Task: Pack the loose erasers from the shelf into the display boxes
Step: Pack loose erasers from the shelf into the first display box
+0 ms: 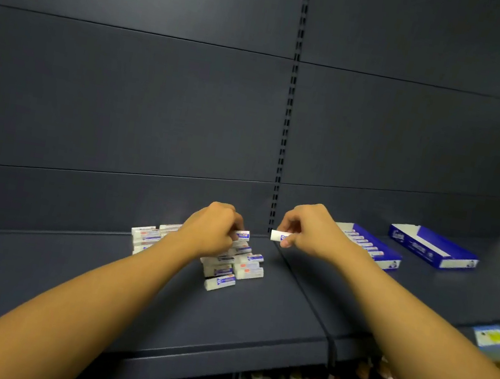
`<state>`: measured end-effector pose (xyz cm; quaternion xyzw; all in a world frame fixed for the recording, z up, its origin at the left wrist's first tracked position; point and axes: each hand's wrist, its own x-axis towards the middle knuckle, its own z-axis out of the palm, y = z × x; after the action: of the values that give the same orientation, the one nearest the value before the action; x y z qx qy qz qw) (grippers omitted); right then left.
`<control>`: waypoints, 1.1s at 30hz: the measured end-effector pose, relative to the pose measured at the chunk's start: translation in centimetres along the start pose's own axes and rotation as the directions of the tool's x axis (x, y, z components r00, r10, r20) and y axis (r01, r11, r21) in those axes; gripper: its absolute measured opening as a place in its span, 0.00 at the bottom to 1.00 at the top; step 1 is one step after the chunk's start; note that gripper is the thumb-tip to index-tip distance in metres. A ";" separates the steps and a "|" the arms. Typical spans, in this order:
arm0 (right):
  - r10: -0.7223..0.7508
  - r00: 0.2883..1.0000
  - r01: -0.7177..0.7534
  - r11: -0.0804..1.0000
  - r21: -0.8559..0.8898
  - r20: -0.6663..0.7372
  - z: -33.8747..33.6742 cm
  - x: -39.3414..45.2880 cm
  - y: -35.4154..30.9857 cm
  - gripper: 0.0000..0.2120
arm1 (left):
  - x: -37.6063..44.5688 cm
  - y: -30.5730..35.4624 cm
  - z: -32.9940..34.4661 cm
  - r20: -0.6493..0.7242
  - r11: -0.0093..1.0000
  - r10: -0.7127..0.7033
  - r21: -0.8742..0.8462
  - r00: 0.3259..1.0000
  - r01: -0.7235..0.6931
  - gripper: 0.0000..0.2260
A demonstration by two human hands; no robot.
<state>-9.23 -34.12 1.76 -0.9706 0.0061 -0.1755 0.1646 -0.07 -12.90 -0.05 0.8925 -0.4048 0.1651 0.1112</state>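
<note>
A: What do the hands hold?
B: The left hand [209, 232] grips an eraser from the pile of erasers [230, 265] on the shelf [254, 318]. The right hand [304, 230] pinches one eraser [279, 236], near the display boxes [374, 246].

Almost nothing here can be read. The erasers in the pile [230, 261] under my left hand [212, 232] have white sleeves with blue and red print, but the lettering is too small and blurred to make out. The eraser [279, 236] pinched in my right fingers [286, 242] shows a blue mark, unreadable. The far display box [432, 247] carries a white script logo on its blue end flap and white lines of text along its side; I cannot tell the letters. The near display box [391, 261] has a small white emblem, also illegible. A yellow and blue price tag [488, 337] sits on the shelf edge [216, 352], its print a blur.
</note>
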 end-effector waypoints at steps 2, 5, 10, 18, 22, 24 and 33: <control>0.033 0.999 -0.033 0.999 -0.007 0.000 -0.6 -1.1 1.7 0.10 | 0.2 1.3 0.2 0.010 1.000 0.005 0.004 1.000 -0.005 0.12; 0.081 0.997 -0.081 0.997 -0.006 -0.002 -1.9 -2.6 4.2 0.09 | 0.6 3.3 0.5 0.019 1.000 -0.006 0.004 1.000 0.006 0.11; 0.109 0.994 -0.109 0.994 0.002 0.000 -4.2 -5.2 8.0 0.09 | 1.3 7.7 0.8 0.000 1.000 -0.021 0.018 1.000 0.021 0.10; 0.114 0.993 -0.114 0.992 -0.049 -0.013 -7.6 -9.0 14.2 0.11 | 2.0 16.1 2.5 0.013 0.997 -0.057 0.054 0.998 0.056 0.12; 0.101 0.995 -0.102 0.992 -0.072 -0.014 -8.7 -10.9 17.5 0.12 | 2.6 19.7 3.7 0.006 0.996 -0.071 0.051 0.997 0.071 0.12; 0.108 0.994 -0.107 0.992 -0.069 0.005 -9.1 -11.7 18.9 0.13 | 3.0 21.3 4.2 0.005 0.996 -0.074 0.040 0.997 0.074 0.11; 0.138 0.990 -0.136 0.990 -0.045 0.032 -9.7 -12.1 23.3 0.13 | 5.3 24.7 6.1 0.018 0.997 -0.077 0.029 0.997 0.076 0.09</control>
<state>-22.87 -58.35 -1.23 -0.9741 0.0737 -0.1466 0.1555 -14.31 -34.58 -2.03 0.9103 -0.3690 0.1579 0.1009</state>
